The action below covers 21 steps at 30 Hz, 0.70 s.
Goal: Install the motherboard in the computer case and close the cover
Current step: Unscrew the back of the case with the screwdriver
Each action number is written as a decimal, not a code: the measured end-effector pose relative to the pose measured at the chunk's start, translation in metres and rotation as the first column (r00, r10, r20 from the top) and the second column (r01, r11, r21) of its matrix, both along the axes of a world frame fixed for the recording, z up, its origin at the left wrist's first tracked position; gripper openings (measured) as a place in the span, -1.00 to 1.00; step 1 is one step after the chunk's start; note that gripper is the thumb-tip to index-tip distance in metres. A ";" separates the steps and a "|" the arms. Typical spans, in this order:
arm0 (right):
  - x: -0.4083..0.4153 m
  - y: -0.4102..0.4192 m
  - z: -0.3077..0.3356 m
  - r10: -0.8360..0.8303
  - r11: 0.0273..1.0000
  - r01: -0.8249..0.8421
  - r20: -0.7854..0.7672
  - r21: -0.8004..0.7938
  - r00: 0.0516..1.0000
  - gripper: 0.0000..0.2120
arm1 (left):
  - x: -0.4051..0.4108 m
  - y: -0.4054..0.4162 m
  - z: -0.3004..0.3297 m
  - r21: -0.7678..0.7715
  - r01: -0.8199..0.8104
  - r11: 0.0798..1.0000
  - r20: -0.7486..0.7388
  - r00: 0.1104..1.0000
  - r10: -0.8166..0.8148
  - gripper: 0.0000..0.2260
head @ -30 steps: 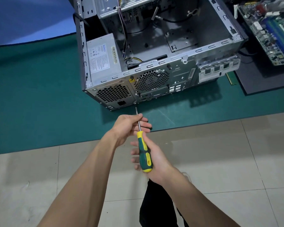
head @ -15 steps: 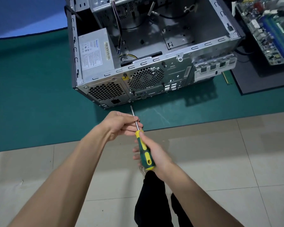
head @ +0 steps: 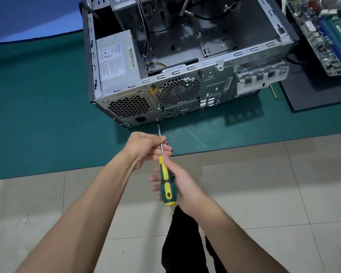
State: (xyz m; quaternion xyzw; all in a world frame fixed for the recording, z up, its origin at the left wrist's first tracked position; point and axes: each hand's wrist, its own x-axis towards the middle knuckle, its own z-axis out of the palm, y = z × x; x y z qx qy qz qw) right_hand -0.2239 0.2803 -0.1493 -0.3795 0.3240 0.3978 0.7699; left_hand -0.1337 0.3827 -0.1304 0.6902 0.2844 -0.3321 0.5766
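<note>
1. The open grey sheet-metal computer case (head: 185, 62) lies on its side on a green mat (head: 37, 115) spread over a pale tiled floor (head: 283, 194), its perforated rear panel facing the person and its cover off
2. Inside the case, at its left end, sits a grey boxy power supply (head: 116, 62) with a white label; loose cables lie across the bare inner tray
3. The green printed motherboard (head: 323, 30) with blue slots lies outside the case, just beyond its right end, on a black pad (head: 313, 95)
4. A screwdriver with a green-and-yellow handle and thin steel shaft (head: 166, 182) points at the case; its tip meets the lower edge of the rear panel, beside the power socket
5. The right hand (head: 182, 191) has its grip wrapped round the screwdriver handle, nearer the person than the case
6. The left hand (head: 146, 147) has its grip pinched on the steel shaft, between the handle and the case
7. Black trouser legs (head: 185, 243) show below the hands, far from the case
</note>
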 end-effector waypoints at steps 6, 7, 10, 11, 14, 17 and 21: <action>-0.006 0.025 -0.004 -0.131 0.953 0.157 0.114 -0.258 0.985 -0.71 | -0.002 0.000 -0.001 0.156 0.024 0.987 0.076 0.996 -0.037 -0.86; -0.004 0.021 0.000 -0.244 0.969 0.245 -0.031 0.027 0.969 -0.72 | -0.001 0.003 0.000 0.082 0.019 0.996 0.046 0.999 -0.023 -0.85; 0.000 0.003 0.003 -0.253 0.863 0.330 -0.238 0.382 0.938 -0.65 | 0.000 0.007 0.002 -0.079 0.036 0.996 -0.024 0.999 -0.038 -0.81; 0.000 0.002 0.003 -0.214 0.910 0.267 -0.192 0.317 0.958 -0.63 | 0.000 0.007 0.002 -0.063 0.049 0.997 -0.022 0.998 -0.050 -0.81; 0.001 0.016 0.001 -0.015 0.981 0.020 0.028 -0.191 0.999 -0.68 | 0.000 0.005 0.001 0.002 0.048 0.999 0.004 0.999 -0.048 -0.83; -0.001 0.020 0.003 -0.125 0.967 0.126 0.018 -0.221 0.992 -0.69 | -0.005 0.004 -0.001 -0.042 -0.014 0.999 0.019 1.000 0.015 -0.84; 0.003 0.014 0.017 -0.290 0.830 0.363 -0.227 0.424 0.930 -0.67 | -0.005 0.004 -0.002 -0.136 -0.098 0.986 0.027 0.994 0.102 -0.84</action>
